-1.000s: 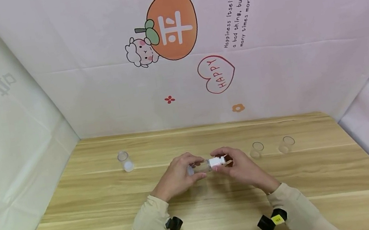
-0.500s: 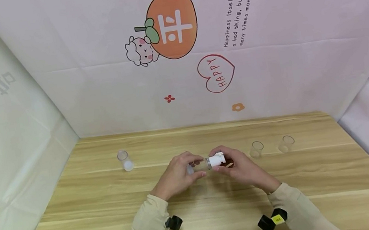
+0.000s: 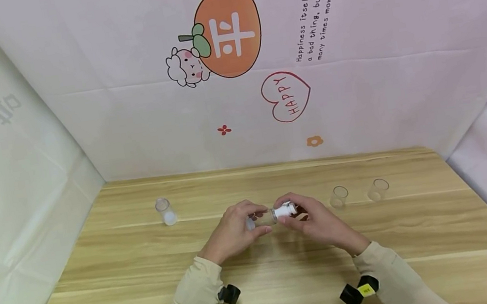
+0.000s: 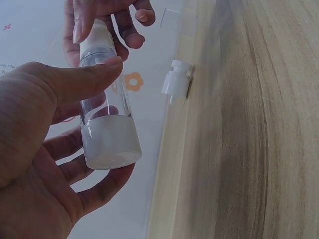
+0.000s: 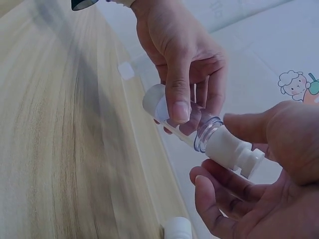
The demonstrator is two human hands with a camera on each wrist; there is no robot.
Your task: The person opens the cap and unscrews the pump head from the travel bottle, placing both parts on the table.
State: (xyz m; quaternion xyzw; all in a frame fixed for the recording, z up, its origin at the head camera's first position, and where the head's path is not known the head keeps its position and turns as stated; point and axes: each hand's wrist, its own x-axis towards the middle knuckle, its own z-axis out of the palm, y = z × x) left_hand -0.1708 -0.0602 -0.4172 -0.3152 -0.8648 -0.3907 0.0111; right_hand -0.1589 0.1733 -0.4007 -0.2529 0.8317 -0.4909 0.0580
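My left hand [image 3: 235,228] holds a clear bottle [image 4: 127,97] with a white base [image 4: 112,142], tilted and off the table. Thumb and fingers wrap round its body. At the bottle's neck, my right hand [image 3: 317,218] grips a white pump head [image 5: 227,148] between thumb and fingers. The pump head sits against the bottle's mouth; how far it is threaded, I cannot tell. Beyond the bottle, a second white pump head [image 4: 175,82] stands on the table in the left wrist view. The right hand hides it in the head view.
Another clear bottle with a white bottom [image 3: 166,213] stands at the left of the wooden table [image 3: 265,296]. Two clear caps [image 3: 339,198] are at the right. A printed cloth [image 3: 165,132] hangs behind the table's back edge, with more cloth on both sides.
My right fingers have turned the white pump head on the bottle's neck and shifted slightly along it. The left hand keeps its hold on the bottle in nearly the same place.
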